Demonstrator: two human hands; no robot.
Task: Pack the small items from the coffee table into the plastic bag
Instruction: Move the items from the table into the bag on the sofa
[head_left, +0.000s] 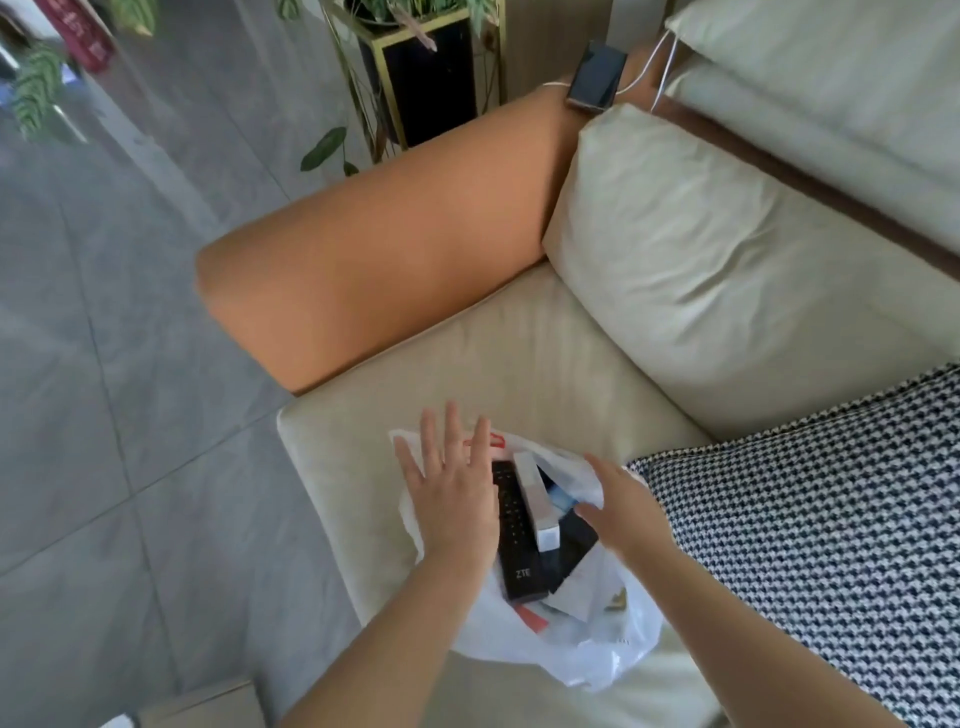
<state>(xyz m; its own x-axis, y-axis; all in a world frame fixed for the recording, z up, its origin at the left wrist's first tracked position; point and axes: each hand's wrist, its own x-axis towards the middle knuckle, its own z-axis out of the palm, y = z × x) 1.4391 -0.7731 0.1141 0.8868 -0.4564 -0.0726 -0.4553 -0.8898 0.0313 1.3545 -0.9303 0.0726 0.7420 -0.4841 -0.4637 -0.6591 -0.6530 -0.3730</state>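
Going left to right across the sofa seat:
Floor (104, 312): grey tiles, well left of both grips.
Armrest (374, 249): orange, beyond the left grip.
Left grip (452, 499): open, fingers straight and spread, palm down on the left edge of the plastic bag (597, 649).
Plastic bag: white, lying on the cream seat cushion (519, 353), mouth open between the two grips.
Remote (517, 545): black, marked ZTE, inside the bag just right of the left grip.
White box (537, 504): slim, lying on the remote, between the grips.
Right grip (618, 504): open, fingers extended, touching the bag's right edge.
Patterned cushion (831, 519): black-and-white weave, right of the right grip.
Phone (597, 78): dark, on the armrest's far end, well beyond both grips.
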